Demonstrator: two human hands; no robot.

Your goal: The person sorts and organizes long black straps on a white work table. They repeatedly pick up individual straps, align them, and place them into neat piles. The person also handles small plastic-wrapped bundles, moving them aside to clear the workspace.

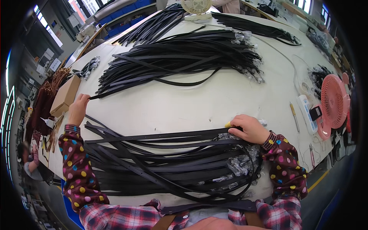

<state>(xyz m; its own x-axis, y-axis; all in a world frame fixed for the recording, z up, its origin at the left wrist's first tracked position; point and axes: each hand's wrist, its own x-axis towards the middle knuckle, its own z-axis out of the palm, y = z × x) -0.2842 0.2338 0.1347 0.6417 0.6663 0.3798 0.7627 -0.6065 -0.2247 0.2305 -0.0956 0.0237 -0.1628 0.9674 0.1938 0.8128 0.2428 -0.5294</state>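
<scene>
My left hand (78,109) pinches the tip of a black belt strap (106,93) that runs out from the front of the large far pile of black straps (178,54). At the right, my right hand (248,129) grips the end of another black strap (178,134), with something yellow at a fingertip. That strap stretches leftward along the top of the near pile of black straps (161,169). Punched holes show in some near straps. Clear plastic film (243,164) wraps the right-hand ends of the near pile, where buckles are mostly hidden.
A cardboard box (66,95) stands left. On the right of the white table (178,106) are a pink fan (333,100), a power strip (307,115) and a yellow-handled tool (294,116). More straps (256,27) and a cream fan (197,6) lie beyond. A co-worker (31,161) is far left.
</scene>
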